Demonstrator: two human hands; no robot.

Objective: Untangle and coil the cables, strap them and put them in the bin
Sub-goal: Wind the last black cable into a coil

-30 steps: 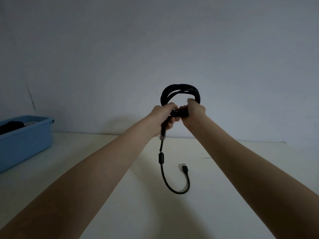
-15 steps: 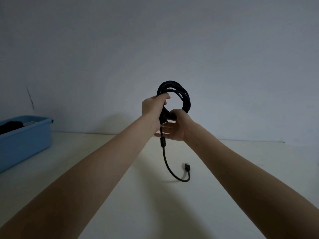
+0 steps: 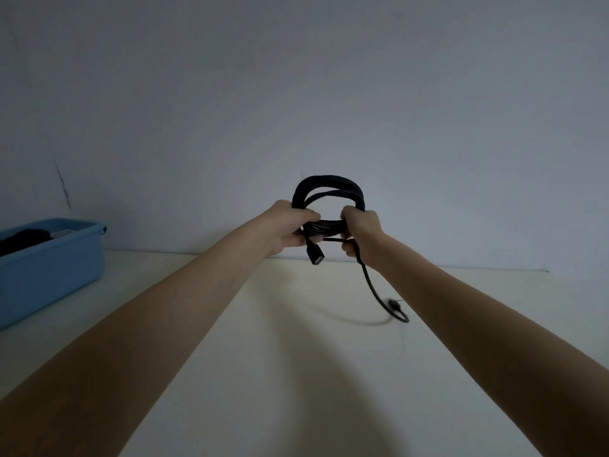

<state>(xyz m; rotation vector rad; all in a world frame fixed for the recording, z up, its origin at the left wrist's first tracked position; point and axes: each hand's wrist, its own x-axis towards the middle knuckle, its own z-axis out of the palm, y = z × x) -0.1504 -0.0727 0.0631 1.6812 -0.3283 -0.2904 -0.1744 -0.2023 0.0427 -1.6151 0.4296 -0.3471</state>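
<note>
A black cable coil (image 3: 329,188) of several loops is held up in front of the wall, above the table. My left hand (image 3: 286,225) grips the coil's lower left side, and a black plug (image 3: 315,255) sticks out below its fingers. My right hand (image 3: 361,230) grips the coil's lower right side. From under the right hand a loose cable tail (image 3: 374,288) hangs down and curls, blurred, just above the table. The blue bin (image 3: 49,278) stands at the far left with dark cables inside.
The pale table (image 3: 296,357) runs from the wall toward me, with my forearms stretched over it. A plain wall stands right behind the coil. The bin's near corner lies well left of my left arm.
The loose tail has swung from below my left hand to hang under my right hand. My right hand went from cupping below the coil to gripping its right side. A plug now shows under my left hand.
</note>
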